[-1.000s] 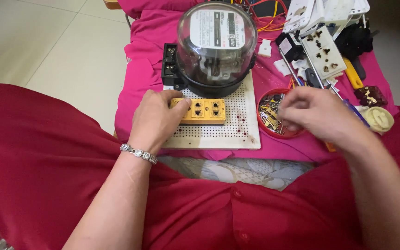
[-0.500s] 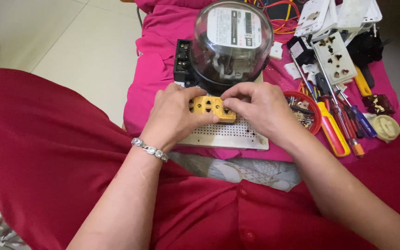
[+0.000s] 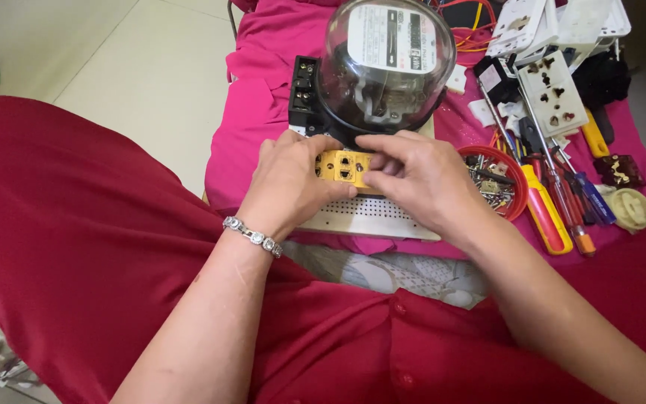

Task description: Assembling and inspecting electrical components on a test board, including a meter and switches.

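Note:
A yellow socket block (image 3: 342, 166) sits on a white perforated board (image 3: 371, 218) in front of a round electricity meter with a clear dome (image 3: 386, 60). My left hand (image 3: 287, 183), with a bracelet at the wrist, grips the block's left end. My right hand (image 3: 416, 179) covers the block's right end, fingers pinched on it. Whether something small sits between those fingertips is hidden.
A red dish of small screws (image 3: 491, 179) lies right of my right hand. Beyond it lie several screwdrivers (image 3: 543, 206), white socket plates (image 3: 555, 93) and coloured wires (image 3: 472, 30) on a pink cloth (image 3: 263, 97). Tiled floor (image 3: 114, 67) is to the left.
My right hand came from the red screw dish over to the yellow block and now holds its right end. My left hand has stayed on the block.

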